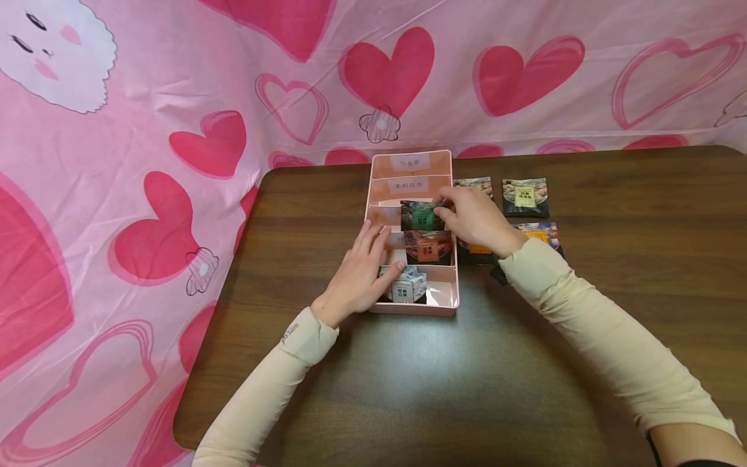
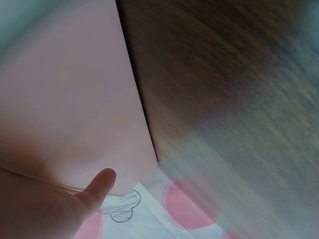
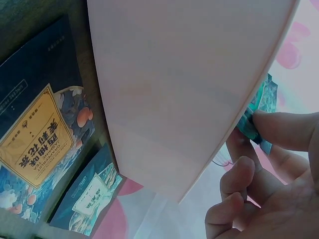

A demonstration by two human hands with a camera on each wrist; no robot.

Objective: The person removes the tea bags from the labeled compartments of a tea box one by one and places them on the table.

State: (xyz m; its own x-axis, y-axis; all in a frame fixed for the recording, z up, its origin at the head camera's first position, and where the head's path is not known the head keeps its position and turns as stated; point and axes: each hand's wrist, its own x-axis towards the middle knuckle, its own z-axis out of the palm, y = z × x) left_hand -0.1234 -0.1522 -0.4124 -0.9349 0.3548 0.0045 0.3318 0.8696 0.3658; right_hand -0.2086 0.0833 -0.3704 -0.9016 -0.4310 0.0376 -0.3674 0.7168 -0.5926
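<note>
A pink divided box (image 1: 414, 310) stands lengthwise on the table. My right hand (image 1: 475, 215) pinches the corner of a green-labelled tea packet (image 1: 415, 217) at the middle compartment; thumb and finger grip that packet (image 3: 268, 93) above the box wall (image 3: 174, 89) in the right wrist view. One compartment nearer lies an orange-labelled packet (image 1: 428, 249). The nearest compartment holds a white-patterned packet (image 1: 407, 287). Across the box's left rim rests my left hand (image 1: 358, 274), fingers extended and holding nothing; its wrist view shows one finger (image 2: 99, 186) at the box wall (image 2: 75, 89).
Several more packets lie right of the box, including a pale-labelled one (image 1: 525, 197) and a yellow-labelled jasmine tea packet (image 3: 37, 144), some partly behind my right arm. Paper labels (image 1: 410, 162) mark the two far compartments. A pink heart-patterned cloth (image 1: 455, 78) hangs behind the brown table (image 1: 362, 402).
</note>
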